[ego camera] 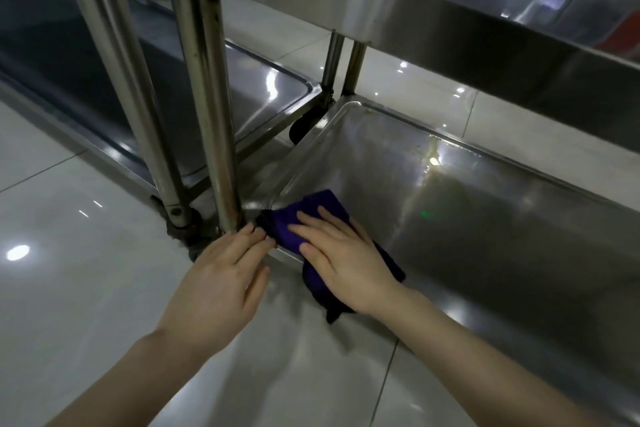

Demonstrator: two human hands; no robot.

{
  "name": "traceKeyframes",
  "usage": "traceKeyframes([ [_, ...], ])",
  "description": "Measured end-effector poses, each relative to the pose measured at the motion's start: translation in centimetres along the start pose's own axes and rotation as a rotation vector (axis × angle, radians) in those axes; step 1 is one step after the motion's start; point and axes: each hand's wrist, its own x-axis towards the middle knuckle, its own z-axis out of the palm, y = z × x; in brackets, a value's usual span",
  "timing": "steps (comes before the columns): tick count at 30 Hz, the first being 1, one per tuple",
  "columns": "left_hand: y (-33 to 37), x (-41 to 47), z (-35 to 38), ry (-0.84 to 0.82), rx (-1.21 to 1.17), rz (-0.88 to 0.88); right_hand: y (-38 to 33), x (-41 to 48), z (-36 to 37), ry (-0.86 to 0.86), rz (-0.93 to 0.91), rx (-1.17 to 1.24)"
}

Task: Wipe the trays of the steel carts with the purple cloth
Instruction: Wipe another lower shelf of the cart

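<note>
two steel carts (114,45) (204,80), three trays (263,87) (485,218) (415,10), one purple cloth (318,211), two hands (214,284) (343,260).

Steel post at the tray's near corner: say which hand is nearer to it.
Left. The left hand has its fingertips at the base of the steel post; the right hand lies flat on the purple cloth, farther right inside the tray.

Purple cloth (313,218) flat in bottom tray's (485,204) near-left corner.

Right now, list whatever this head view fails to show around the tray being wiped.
Head view only:
- Purple cloth: its middle is hidden under the right hand pressing it.
- Bottom tray: right end cut off by the frame edge.
- Upper tray: top surface cut off by the top edge.
- Caster: mostly hidden behind tray rims.
</note>
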Motion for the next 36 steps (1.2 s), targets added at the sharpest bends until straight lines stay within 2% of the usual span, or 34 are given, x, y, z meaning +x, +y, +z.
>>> traceKeyframes([
  [4,0.1,-0.4,0.7,0.036,-0.004,-0.025,2.3,2.7,-1.5,-0.026,0.054,-0.043],
  [9,1.4,-0.3,1.3,0.065,-0.047,-0.098,4.5,8.8,-3.1,0.093,0.418,-0.066],
  [11,1.9,-0.2,1.3,0.049,-0.008,-0.110,3.3,7.0,-2.3,0.068,0.372,-0.066],
  [14,2.3,0.3,0.8,0.047,0.112,-0.099,1.8,0.1,-1.1,0.064,0.127,-0.045],
  [16,2.6,0.8,0.7,0.056,0.179,-0.068,2.0,-4.2,-1.3,0.047,0.052,0.007],
  [19,4.3,1.7,1.6,-0.001,0.176,0.039,5.5,-3.3,-3.1,0.035,0.136,-0.030],
  [21,6.0,2.2,2.6,-0.092,0.129,0.097,8.4,0.1,-4.7,0.069,0.313,-0.115],
  [24,7.2,2.1,4.1,-0.157,0.155,0.110,10.7,3.9,-5.7,0.142,0.523,-0.100],
  [26,6.9,1.8,4.5,-0.178,0.188,0.137,10.1,3.1,-5.2,0.132,0.505,-0.091],
  [31,6.5,1.8,4.8,-0.144,0.164,0.150,6.6,-8.1,-3.0,0.134,0.210,-0.055],
  [33,6.8,1.8,5.0,-0.125,0.163,0.151,7.1,-9.6,-3.4,0.111,0.200,-0.051],
  [36,7.2,1.8,4.9,-0.099,0.165,0.136,10.4,-5.5,-5.2,0.147,0.339,-0.140],
])
